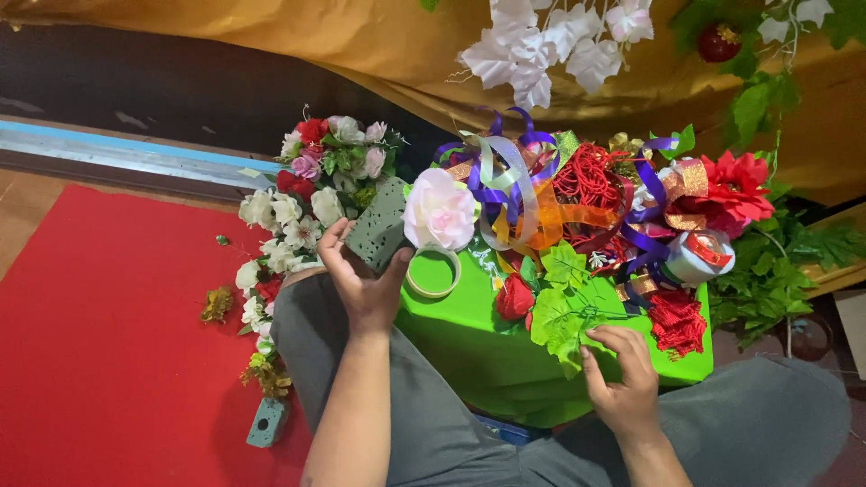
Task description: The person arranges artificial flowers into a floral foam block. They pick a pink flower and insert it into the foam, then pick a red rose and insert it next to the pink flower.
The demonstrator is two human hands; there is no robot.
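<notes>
**Hands and floral stock at the green work surface**

Left hand (361, 284): clamped around the lower end of a grey-green rectangular block of floral foam (381, 225), thumb on one face, fingers on the other. The block stands tilted against the person's knee, with a large pale pink fabric rose (440, 210) just beside its upper end. Judged light, dry and crumbly; it will dent under fingertip pressure, so it is best gripped by its broad flat faces rather than its corners.

Right hand (622, 379): fingers pinched on the edge of a spray of bright green artificial leaves (564, 311), which lies on the lime-green cloth-covered surface (460, 343). Judged thin, limp and nearly weightless; the stem offers a firmer hold than the leaf blades.

Adjacent items:
- cream roll of tape (433, 272), touching the rose
- small red fabric rose (514, 298), beside the leaves
- tangle of purple, orange and silver ribbons (519, 189)
- mixed bouquet of white, pink and red artificial flowers (311, 180), on the floor
- second small foam block (268, 422), on the red carpet (99, 343), well apart from both hands
</notes>
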